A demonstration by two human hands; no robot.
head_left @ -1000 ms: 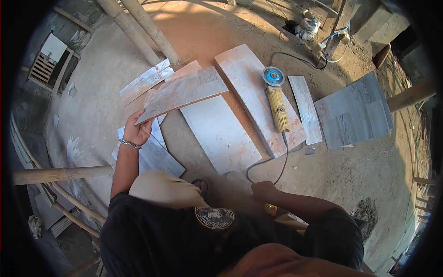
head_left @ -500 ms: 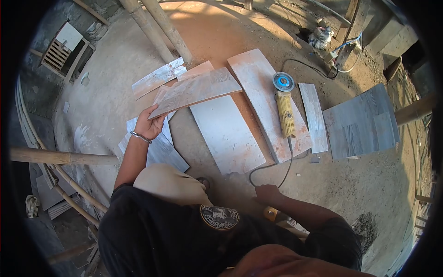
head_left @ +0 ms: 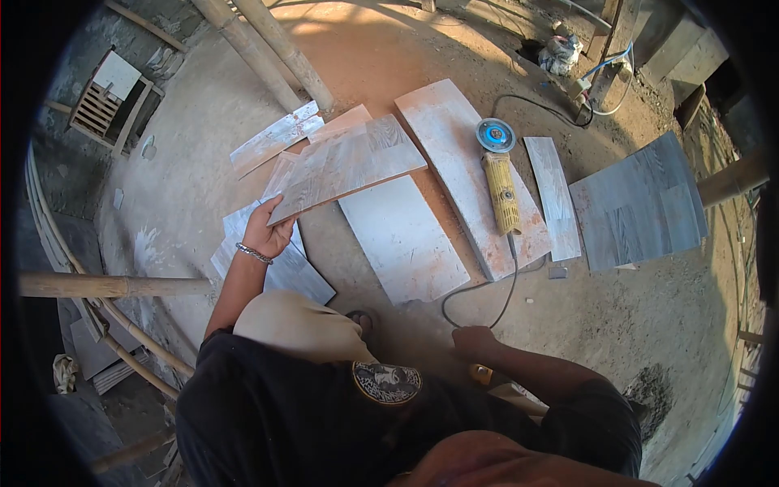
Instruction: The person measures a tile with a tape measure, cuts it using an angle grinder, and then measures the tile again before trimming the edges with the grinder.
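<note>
My left hand [head_left: 268, 231] is closed on the near left end of a wood-grain tile [head_left: 349, 169], thumb on top. The tile is raised at a slant above other tiles, its far end over a white-backed tile [head_left: 406, 239]. My right hand [head_left: 475, 342] is a loose fist near my leg, close to a black cord [head_left: 510, 299]; its fingers are mostly hidden, so what it holds, if anything, does not show. The cord runs to a yellow angle grinder [head_left: 501, 191] with a blue-centred disc, lying on a long dusty slab [head_left: 454, 130].
Cut tile pieces [head_left: 276, 138] lie at the far left, with grey tiles [head_left: 280, 260] beside my knee. A narrow strip [head_left: 553, 195] and wood-grain tiles [head_left: 641, 203] are on the right. Bamboo poles [head_left: 122, 286] stand left and ahead. Reddish dust covers the floor ahead.
The view has shifted slightly. My left hand still grips the tile, whose upper face now shows a little more broadly. My right hand stays a fist; the grinder rests on the slab as before.
</note>
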